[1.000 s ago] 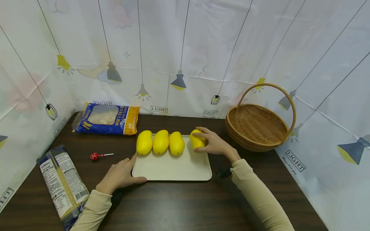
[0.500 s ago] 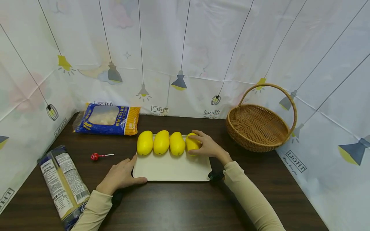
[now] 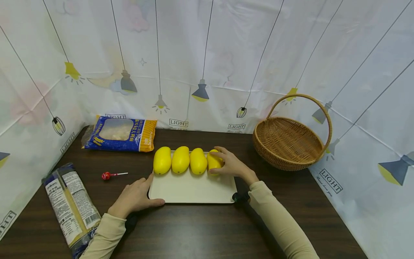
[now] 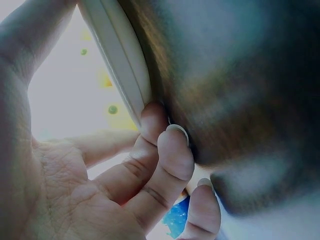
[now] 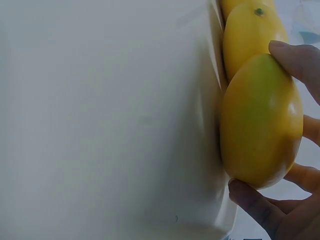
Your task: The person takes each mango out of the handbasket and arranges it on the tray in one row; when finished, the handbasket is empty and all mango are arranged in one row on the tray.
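Several yellow mangoes lie side by side along the far edge of a cream tray (image 3: pixel 192 189). My right hand (image 3: pixel 231 163) grips the rightmost mango (image 3: pixel 214 162) between thumb and fingers. In the right wrist view this mango (image 5: pixel 261 122) shows a greenish upper end and sits against the tray's rim, close to the neighbouring mango (image 5: pixel 250 40). At the tray's left end, my left hand (image 3: pixel 135 194) holds the near corner, thumb along the front edge and fingers along the side. Curled fingertips meet the tray's rim (image 4: pixel 117 60) in the left wrist view.
A wicker basket (image 3: pixel 288 144) with a tall handle stands at the back right. A blue and yellow pasta bag (image 3: pixel 119 133) lies at the back left, another food packet (image 3: pixel 72 205) at the left. A red lollipop (image 3: pixel 106 175) lies left of the tray.
My right hand has moved left with its mango, bringing it close beside the others in the row. It has barely moved in the last half second. The left hand stays put.
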